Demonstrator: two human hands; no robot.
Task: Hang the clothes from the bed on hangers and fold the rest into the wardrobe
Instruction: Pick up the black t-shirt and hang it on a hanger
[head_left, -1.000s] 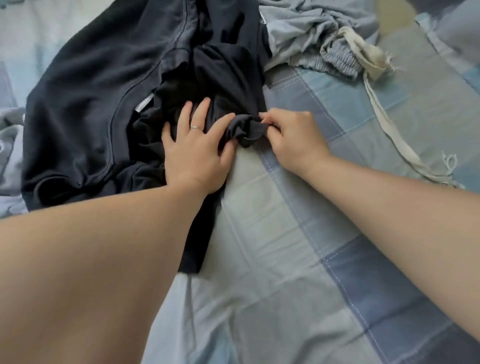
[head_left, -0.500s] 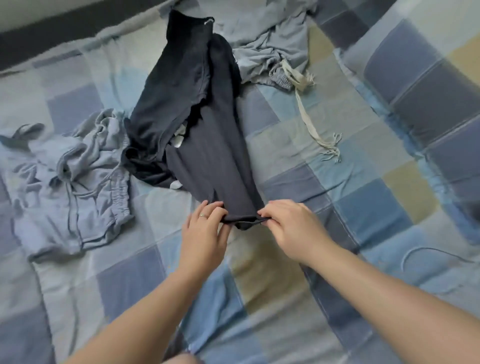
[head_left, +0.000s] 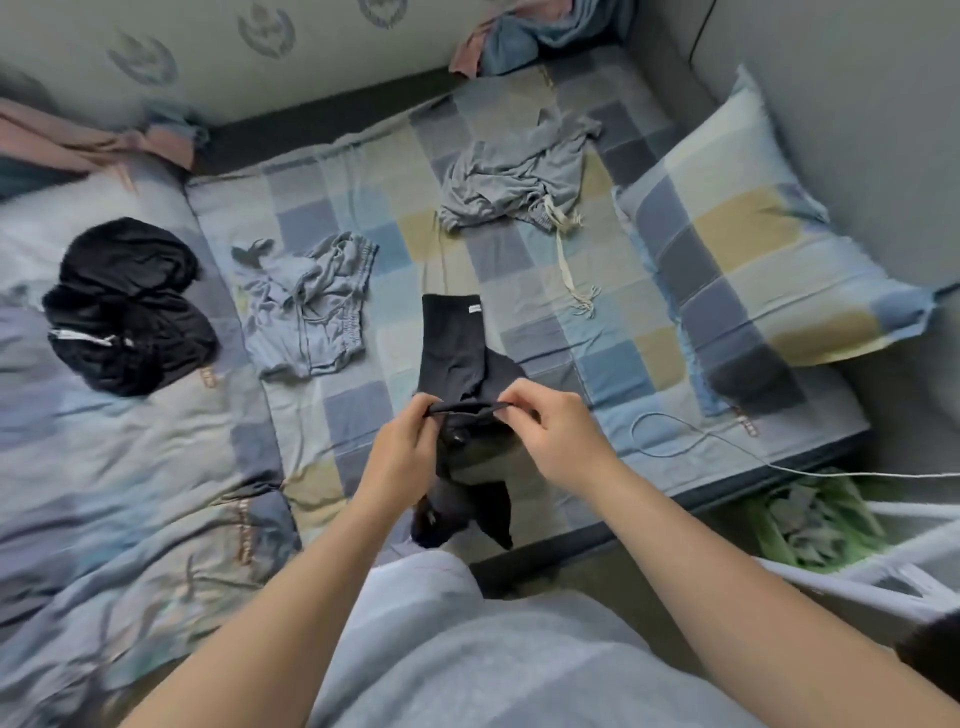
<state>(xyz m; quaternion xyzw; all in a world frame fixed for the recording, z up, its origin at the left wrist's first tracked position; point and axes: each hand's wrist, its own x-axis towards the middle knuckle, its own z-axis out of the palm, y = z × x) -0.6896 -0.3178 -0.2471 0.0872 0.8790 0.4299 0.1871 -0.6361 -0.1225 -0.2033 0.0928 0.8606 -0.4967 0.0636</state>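
Head view. Pinching hem of dark garment (head_left: 457, 353) with left hand (head_left: 402, 447) and right hand (head_left: 556, 441), fingers of both curled on edge stretched between them. Held above near edge of bed (head_left: 519, 291). Long axis running away from body, far end toward wall over checked sheet. Lower part dangling beneath hands, partly hidden. Small white label (head_left: 474, 309) at far corner, writing unreadable.

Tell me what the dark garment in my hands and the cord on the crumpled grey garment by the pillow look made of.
Dark garment: probably a thin, matte knit such as cotton jersey. It hangs limp and bunches where the left hand and right hand pinch it. Cord: seemingly flat woven cotton tape, off-white and matte, with frayed ends.
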